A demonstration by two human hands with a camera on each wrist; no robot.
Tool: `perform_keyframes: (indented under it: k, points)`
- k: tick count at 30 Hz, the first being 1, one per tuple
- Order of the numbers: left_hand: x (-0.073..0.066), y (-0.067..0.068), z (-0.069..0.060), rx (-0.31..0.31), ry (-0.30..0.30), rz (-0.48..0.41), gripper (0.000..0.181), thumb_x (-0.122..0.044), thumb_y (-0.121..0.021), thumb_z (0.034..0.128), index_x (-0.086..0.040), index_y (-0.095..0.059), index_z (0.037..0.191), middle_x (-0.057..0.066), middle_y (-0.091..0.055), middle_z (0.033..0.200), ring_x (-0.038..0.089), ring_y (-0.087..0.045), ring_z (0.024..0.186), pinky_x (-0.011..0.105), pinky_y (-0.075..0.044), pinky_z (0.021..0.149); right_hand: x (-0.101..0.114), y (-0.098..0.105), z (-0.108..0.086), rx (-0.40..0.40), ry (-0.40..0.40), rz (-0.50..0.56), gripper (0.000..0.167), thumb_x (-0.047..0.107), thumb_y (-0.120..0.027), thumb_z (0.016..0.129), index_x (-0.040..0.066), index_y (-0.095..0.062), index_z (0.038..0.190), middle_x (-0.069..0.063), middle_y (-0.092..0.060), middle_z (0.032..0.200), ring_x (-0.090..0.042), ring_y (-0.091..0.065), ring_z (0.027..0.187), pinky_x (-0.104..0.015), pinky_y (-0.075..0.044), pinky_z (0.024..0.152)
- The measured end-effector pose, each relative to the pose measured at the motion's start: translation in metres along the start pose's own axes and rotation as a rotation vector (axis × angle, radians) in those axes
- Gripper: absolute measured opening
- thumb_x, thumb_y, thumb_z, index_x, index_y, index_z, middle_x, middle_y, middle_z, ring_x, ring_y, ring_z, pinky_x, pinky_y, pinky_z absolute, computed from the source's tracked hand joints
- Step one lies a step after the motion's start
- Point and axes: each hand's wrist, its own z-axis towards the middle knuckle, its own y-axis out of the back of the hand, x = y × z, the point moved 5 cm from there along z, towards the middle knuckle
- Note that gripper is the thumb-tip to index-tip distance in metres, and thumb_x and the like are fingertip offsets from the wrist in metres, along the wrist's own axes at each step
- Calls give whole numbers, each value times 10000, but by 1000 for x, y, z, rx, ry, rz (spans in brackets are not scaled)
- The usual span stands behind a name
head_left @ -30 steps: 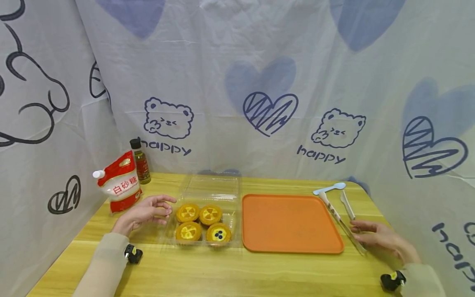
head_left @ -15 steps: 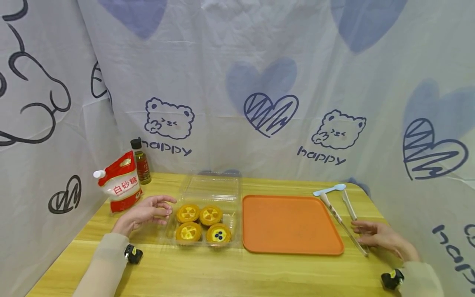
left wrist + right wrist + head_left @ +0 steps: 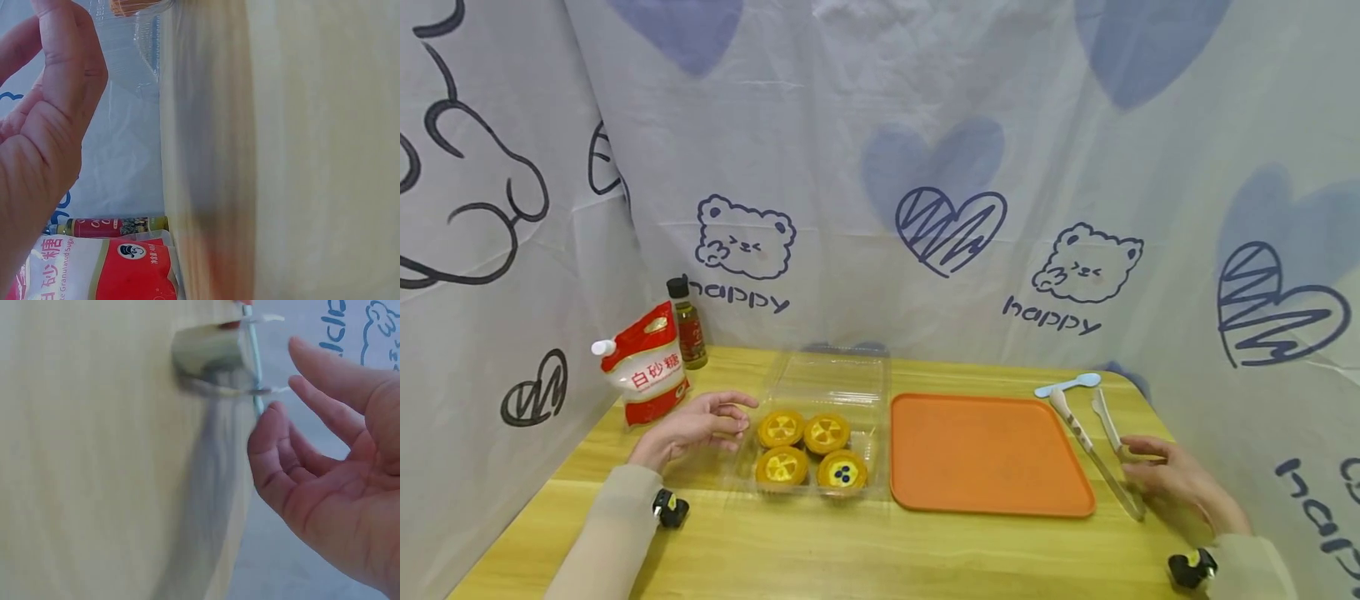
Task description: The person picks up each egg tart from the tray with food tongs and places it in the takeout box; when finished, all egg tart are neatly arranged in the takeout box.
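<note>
My left hand (image 3: 703,425) hovers at the left side of a clear plastic box (image 3: 877,433), fingers loosely bent and holding nothing. Several egg tarts (image 3: 782,465) sit in the box, one with dark blue berries on top; its lid stands raised behind. At the right, my right hand (image 3: 1176,479) is beside metal tongs (image 3: 1107,473) with pale handle-like ends. In the right wrist view, the bent end of the tongs (image 3: 209,353) lies near my parted thumb and fingers (image 3: 269,437), with nothing gripped between them. An orange tray (image 3: 992,454) lies between the box and the tongs.
A red-and-white bag of sugar (image 3: 651,367) with a white spout stands at the left, a dark-capped bottle (image 3: 690,333) behind it. A light blue spoon (image 3: 1067,385) lies at the back right. Printed cloth (image 3: 842,292) hangs behind the wooden table (image 3: 850,558).
My right hand has shifted a little right, its fingers drawing back from the tongs. The tongs sit slightly further right than before. My left hand has stayed in place.
</note>
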Motion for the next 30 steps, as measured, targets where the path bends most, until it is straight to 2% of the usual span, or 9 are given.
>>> perform_keyframes:
  k: [3,6,10,13,16,19,25,30]
  points:
    - [1,0,0,-2,9,-3,560,-29,-629,927,82,-357,1404,101,-593,1050,160,-642,825,331,-612,763,8,-1,3,-41,13,-1,608,198,-680,923,-113,-437,1386,-319,-546,1285,-14,-601,909,-282,-578,773]
    - [0,0,-1,2,8,-6,565,-24,-622,930,87,-345,1409,102,-599,1046,167,-645,833,327,-612,761,18,-5,5,-34,30,5,571,211,-670,935,-95,-473,1375,-275,-594,1241,-27,-614,920,-284,-580,788]
    - [-2,-1,-1,4,1,-10,561,-23,-616,933,91,-341,1409,101,-617,1031,169,-650,836,324,-613,757,32,-17,9,32,20,26,559,253,-630,964,-67,-470,1393,-262,-586,1297,-40,-607,950,-312,-574,769]
    - [-1,-1,0,2,0,-11,553,-23,-610,939,94,-341,1407,101,-628,1022,165,-654,830,330,-614,758,43,-30,14,100,7,57,564,273,-610,976,-59,-458,1406,-249,-571,1328,-91,-595,912,-331,-564,722]
    - [0,-1,-1,-1,5,-14,544,-26,-606,944,93,-343,1405,101,-632,1019,160,-658,826,336,-615,763,55,-43,19,164,40,64,555,264,-610,976,-70,-466,1397,-262,-566,1330,-160,-597,890,-335,-563,695]
    - [0,0,-1,-5,8,-10,548,-28,-610,941,89,-344,1406,108,-628,1024,163,-659,828,342,-614,771,67,-56,24,211,95,67,538,243,-612,974,-83,-477,1381,-288,-549,1342,-167,-614,892,-325,-566,681]
    - [-3,1,2,-6,8,-3,567,-32,-623,935,85,-341,1413,113,-622,1024,181,-662,847,347,-613,783,86,-79,33,285,208,128,478,139,-600,974,-163,-478,1324,-280,-639,1168,-139,-612,738,-294,-563,601]
    - [0,1,-2,-13,10,4,555,-65,-630,940,75,-359,1405,125,-634,1036,176,-656,841,358,-610,789,90,-94,45,295,198,124,475,156,-622,963,-143,-506,1314,-302,-641,1143,-154,-618,725,-285,-567,604]
